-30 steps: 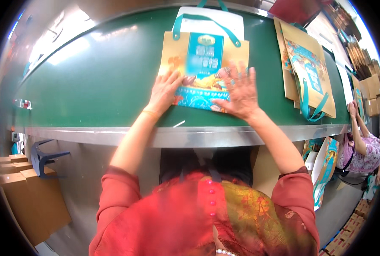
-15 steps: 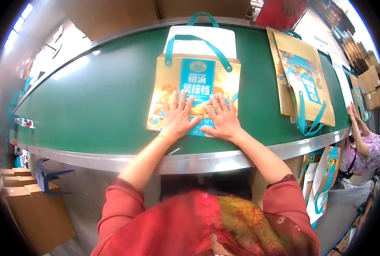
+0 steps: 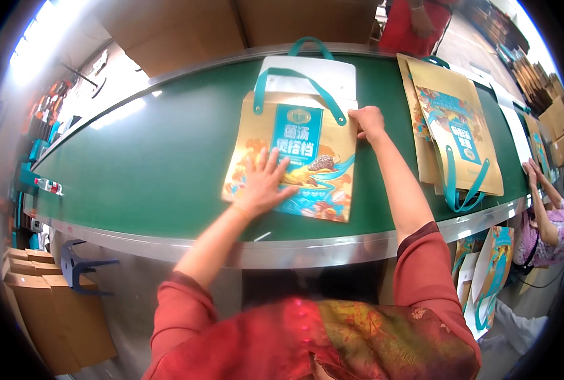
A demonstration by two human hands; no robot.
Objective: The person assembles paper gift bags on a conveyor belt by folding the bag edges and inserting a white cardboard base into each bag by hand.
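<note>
A gold and teal paper gift bag (image 3: 323, 190) lies flat on the green table in front of me, its teal strap handles (image 3: 294, 71) toward the far side. A white panel (image 3: 320, 71) shows past its top edge. My left hand (image 3: 263, 183) rests on the bag's lower left part, palm down with fingers spread. At the bag's upper right edge, my right hand (image 3: 367, 123) has its fingers closed, thumb and forefinger pinching the edge near the handle's rivet.
More gold bags (image 3: 453, 126) lie stacked to the right. A small bottle (image 3: 48, 185) is at the table's left end. A co-worker's hands (image 3: 535, 174) touch the table's far right. Cartons (image 3: 60, 316) and a blue stool (image 3: 82, 266) stand lower left; bags (image 3: 487, 272) stand below the right edge.
My right hand has left the bag's lower front and moved up and right to its upper right edge, closing there. The left hand stays flat on the bag.
</note>
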